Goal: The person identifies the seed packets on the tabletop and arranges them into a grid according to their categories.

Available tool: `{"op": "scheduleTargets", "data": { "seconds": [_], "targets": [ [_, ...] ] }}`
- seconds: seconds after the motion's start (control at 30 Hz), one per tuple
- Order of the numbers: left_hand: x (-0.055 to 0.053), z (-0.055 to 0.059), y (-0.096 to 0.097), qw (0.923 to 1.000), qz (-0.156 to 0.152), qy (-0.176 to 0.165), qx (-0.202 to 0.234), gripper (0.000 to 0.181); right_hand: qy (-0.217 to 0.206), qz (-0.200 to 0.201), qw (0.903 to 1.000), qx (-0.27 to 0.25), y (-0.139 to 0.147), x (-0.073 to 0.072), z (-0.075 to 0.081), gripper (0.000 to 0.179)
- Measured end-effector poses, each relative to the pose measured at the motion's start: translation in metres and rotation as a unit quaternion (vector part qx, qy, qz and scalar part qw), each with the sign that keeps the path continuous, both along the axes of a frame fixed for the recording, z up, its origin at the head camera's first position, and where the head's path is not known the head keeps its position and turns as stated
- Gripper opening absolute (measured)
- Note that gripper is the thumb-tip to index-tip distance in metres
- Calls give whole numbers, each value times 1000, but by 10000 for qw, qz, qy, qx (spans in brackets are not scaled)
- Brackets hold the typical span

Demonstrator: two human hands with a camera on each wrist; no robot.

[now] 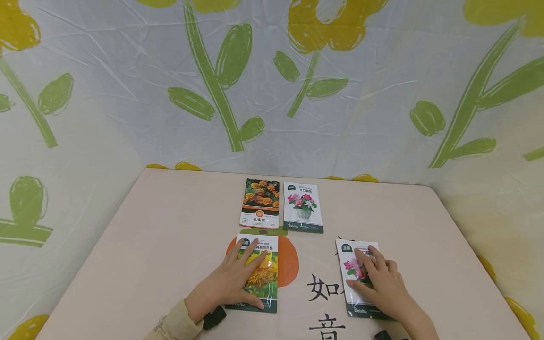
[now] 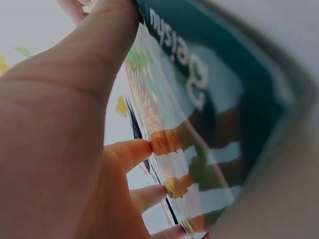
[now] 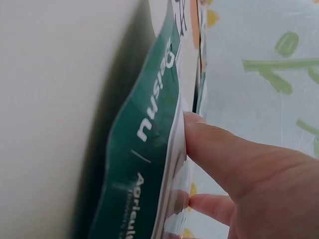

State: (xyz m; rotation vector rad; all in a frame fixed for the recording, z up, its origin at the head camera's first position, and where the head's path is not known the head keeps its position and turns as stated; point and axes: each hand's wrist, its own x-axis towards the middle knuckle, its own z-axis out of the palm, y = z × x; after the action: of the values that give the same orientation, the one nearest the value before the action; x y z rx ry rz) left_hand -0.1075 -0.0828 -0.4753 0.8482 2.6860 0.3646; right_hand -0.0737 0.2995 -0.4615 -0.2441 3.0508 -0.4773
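A seed packet with a yellow sunflower picture (image 1: 263, 277) lies flat on the table, and my left hand (image 1: 235, 281) rests on it with spread fingers. Its fingertips touch the glossy front in the left wrist view, where the packet's green "Beishu" band (image 2: 199, 55) is close up. To the right lies a seed packet with pink flowers (image 1: 349, 271). My right hand (image 1: 387, 289) touches its face with thumb and fingers, covering much of the picture. In the right wrist view the thumb (image 3: 214, 147) presses beside that packet's green band (image 3: 144, 134).
Behind these lie an orange marigold packet (image 1: 260, 200) and a packet with potted pink flowers (image 1: 302, 205), side by side. The pale table (image 1: 148, 245) bears an orange fruit print (image 1: 290, 262) and black characters (image 1: 323, 288). A flower-printed cloth (image 1: 361, 123) hangs behind and at the sides.
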Motion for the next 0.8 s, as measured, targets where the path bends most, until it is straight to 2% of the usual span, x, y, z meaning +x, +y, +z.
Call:
{"op": "scheduleTargets", "data": {
  "seconds": [0.8],
  "targets": [
    [-1, -1, 0, 10000, -3, -20, -32, 117, 67, -57, 9999, 133, -29, 1, -1, 81]
  ]
}}
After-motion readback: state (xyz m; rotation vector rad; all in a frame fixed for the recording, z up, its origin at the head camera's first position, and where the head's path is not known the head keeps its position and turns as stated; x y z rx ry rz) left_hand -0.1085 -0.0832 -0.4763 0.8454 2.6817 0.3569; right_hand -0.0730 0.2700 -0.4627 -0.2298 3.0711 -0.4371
